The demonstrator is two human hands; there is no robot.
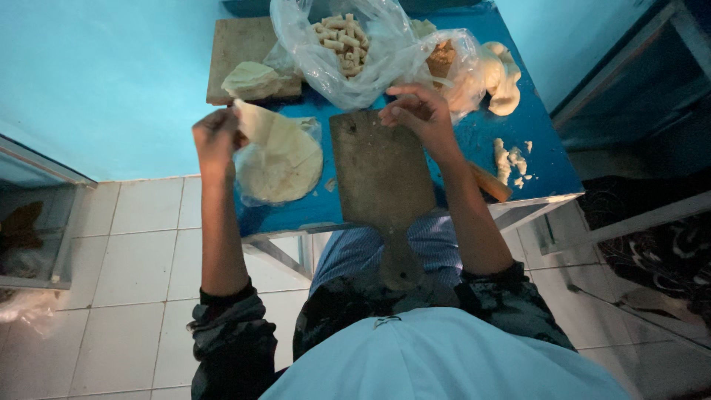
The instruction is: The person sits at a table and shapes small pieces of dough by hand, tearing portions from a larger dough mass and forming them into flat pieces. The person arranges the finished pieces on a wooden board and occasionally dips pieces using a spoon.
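Head view: one small blue table [544, 159] carries two wooden boards; the near paddle-shaped wooden board [381, 174] runs lengthwise far to near, handle nearest. Left of it lies one stack of round pale wrappers [285, 167]. Left hand [215, 137] pinches one thin wrapper sheet [255, 122]; right hand [418, 111] curls, empty, over the board's far edge.

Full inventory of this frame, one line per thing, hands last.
Small blue table: 1, blue, centre, on the white tiled floor.
Long wooden paddle board: 1, brown, table front, handle over the lap.
Square wooden board: 1, brown, back left.
Stack of thin round wrappers: 1, pale cream, on clear plastic, left of the paddle board.
Clear plastic bag of small rolled pieces: 1, tan contents, back centre.
Dough lump: 1, cream, back right.
Dough scraps: few, cream, right edge.
Left hand: lifting one wrapper's edge.
Right hand: fingers curled, above the paddle board's top.
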